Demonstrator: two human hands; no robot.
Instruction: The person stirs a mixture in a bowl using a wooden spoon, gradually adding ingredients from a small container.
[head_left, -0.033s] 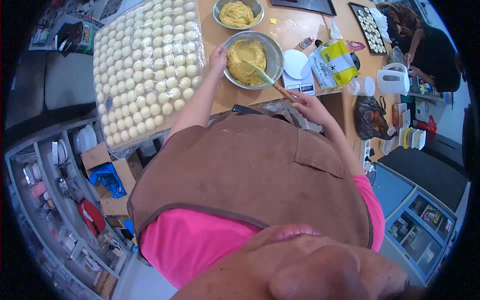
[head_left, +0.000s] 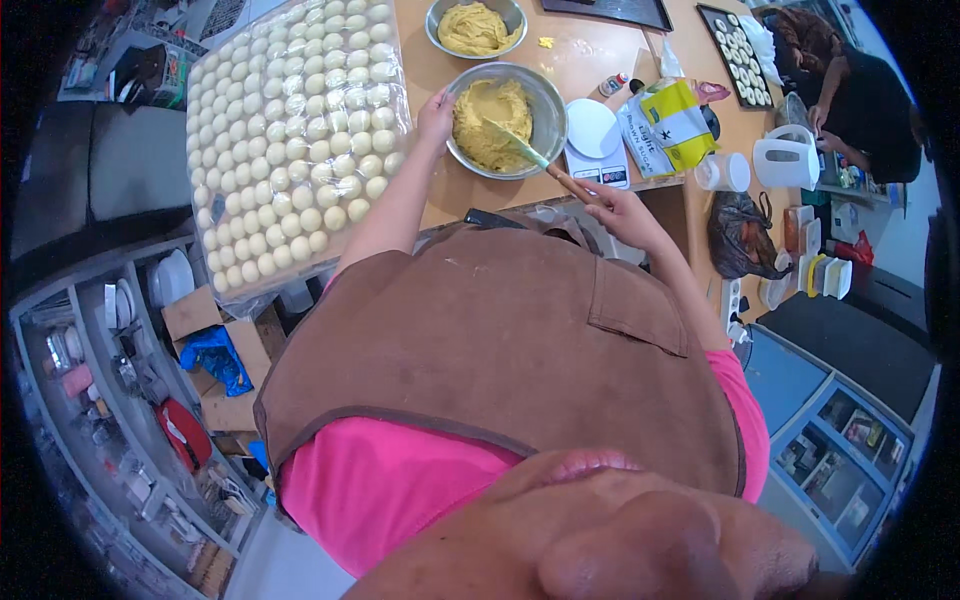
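Observation:
My left hand (head_left: 435,122) grips the left rim of a metal mixing bowl (head_left: 550,112) on the table. Inside it lies thick yellow-brown dough (head_left: 480,138). A spatula (head_left: 526,149) with a pale green blade and wooden handle slants into the bowl, its blade in the dough. My right hand (head_left: 618,215) is closed round the end of the handle, to the right of and nearer than the bowl. Behind stands a second metal bowl (head_left: 518,17) holding paler yellow dough.
A plastic-covered sheet of pale dough balls (head_left: 300,140) fills the left. Right of the bowl are a white kitchen scale (head_left: 597,135), a sugar bag (head_left: 668,128) and a white jug (head_left: 785,163). A tray of rounds (head_left: 740,60) lies farther back. Another person (head_left: 872,110) is at the far right.

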